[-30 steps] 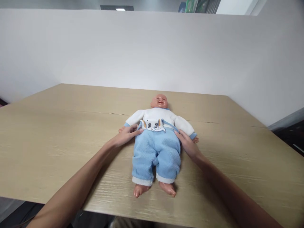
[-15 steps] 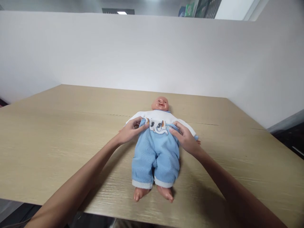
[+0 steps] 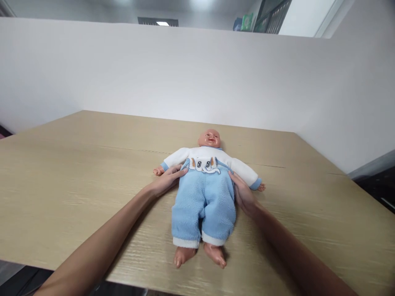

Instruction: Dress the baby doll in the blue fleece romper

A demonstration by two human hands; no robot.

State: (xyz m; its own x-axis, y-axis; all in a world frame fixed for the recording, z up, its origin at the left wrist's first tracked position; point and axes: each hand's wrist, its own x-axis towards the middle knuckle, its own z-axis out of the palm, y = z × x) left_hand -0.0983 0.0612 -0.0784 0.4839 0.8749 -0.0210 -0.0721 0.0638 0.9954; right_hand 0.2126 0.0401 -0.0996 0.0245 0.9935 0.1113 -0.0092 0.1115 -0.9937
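Your left hand (image 3: 166, 181) and right hand (image 3: 243, 192) sit at either side of the waist of the blue trousers (image 3: 205, 191), fingers narrowly set; whether they pinch the cloth, you can't tell. The doll (image 3: 205, 176) wearing them (elephant patch (image 3: 203, 165) up front) lies face-up, feet toward the near edge of the surface (image 3: 92, 185), head toward the far edge.

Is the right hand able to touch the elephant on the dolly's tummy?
Probably yes: the right hand rests at the side of the blue pants, and nothing covers the elephant face.
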